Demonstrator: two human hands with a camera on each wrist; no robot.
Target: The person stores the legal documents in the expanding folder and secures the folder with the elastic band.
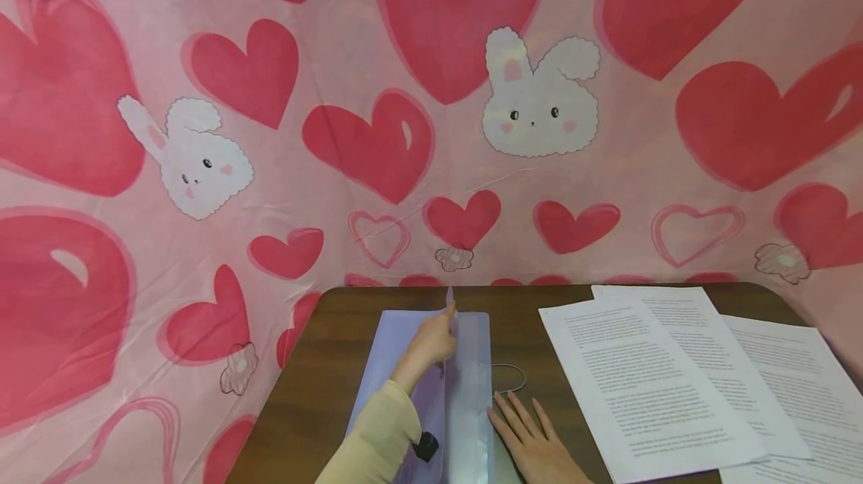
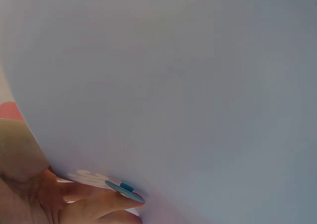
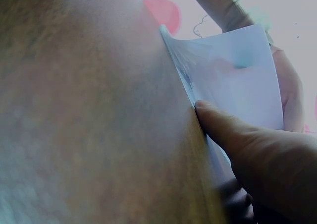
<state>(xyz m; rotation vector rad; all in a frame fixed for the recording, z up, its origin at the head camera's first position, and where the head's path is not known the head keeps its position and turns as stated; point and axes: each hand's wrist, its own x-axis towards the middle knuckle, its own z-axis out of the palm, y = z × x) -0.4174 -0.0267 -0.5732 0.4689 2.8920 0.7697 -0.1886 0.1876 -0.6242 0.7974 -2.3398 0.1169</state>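
Observation:
A translucent purple document folder (image 1: pixel 467 409) lies lengthwise on the brown table, its cover raised at a steep angle. My left hand (image 1: pixel 433 338) reaches across to the far end and grips the edge of that cover. In the left wrist view the cover (image 2: pixel 168 95) fills most of the picture, and a small blue button (image 2: pixel 125 190) shows on it beside my fingers. My right hand (image 1: pixel 533 435) lies with fingers spread along the folder's right edge. In the right wrist view the thumb (image 3: pixel 218 122) touches the folder's edge. A thin grey cord (image 1: pixel 522 375) loops out from the folder's right side.
Overlapping printed sheets (image 1: pixel 647 386) lie on the right of the table (image 1: pixel 303 386). Behind the far edge hangs a pink cloth (image 1: pixel 458 169) with hearts and rabbits. A small black block (image 1: pixel 425 446) is at the left sleeve.

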